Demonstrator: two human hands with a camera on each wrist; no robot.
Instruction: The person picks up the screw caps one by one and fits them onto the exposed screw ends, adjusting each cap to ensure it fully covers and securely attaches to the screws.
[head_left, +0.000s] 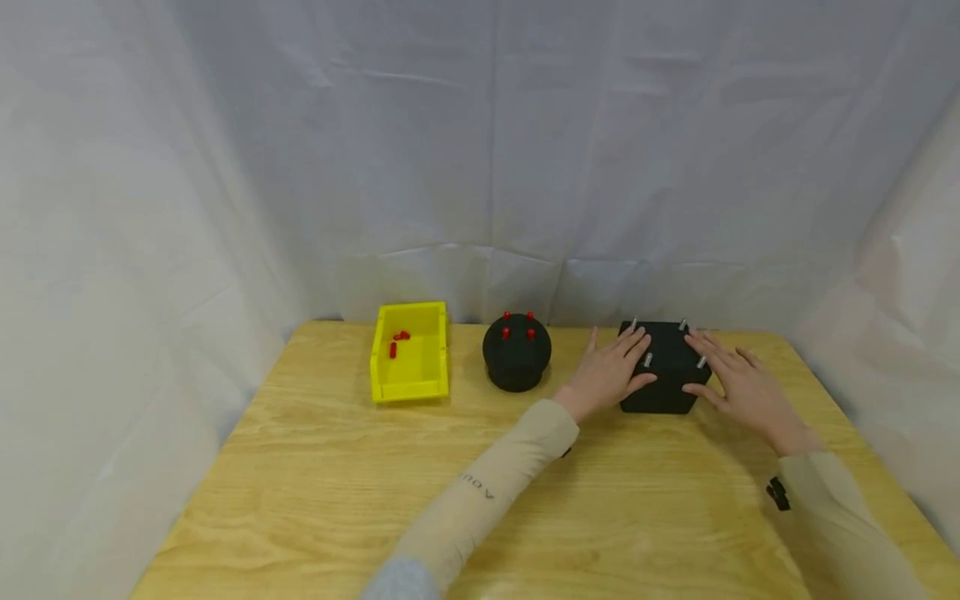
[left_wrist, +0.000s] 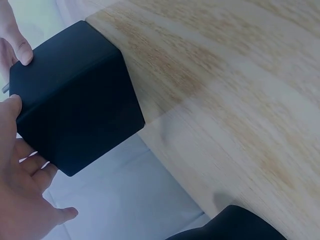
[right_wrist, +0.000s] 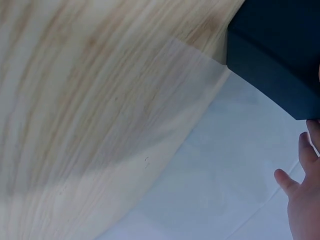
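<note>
**Both hands flat against a black pegged block at the bench's far edge**

Left hand and right hand pressed, fingers straight, on either side of the black block, gripping nothing, at the far right of the bench. Risk, as judged: uneven pressing could slide or tip the block, or bend a peg under a finger.

Counted: four metal pegs in the block; one black dome with four red pegs; one yellow bin holding roughly three red pegs.
</note>
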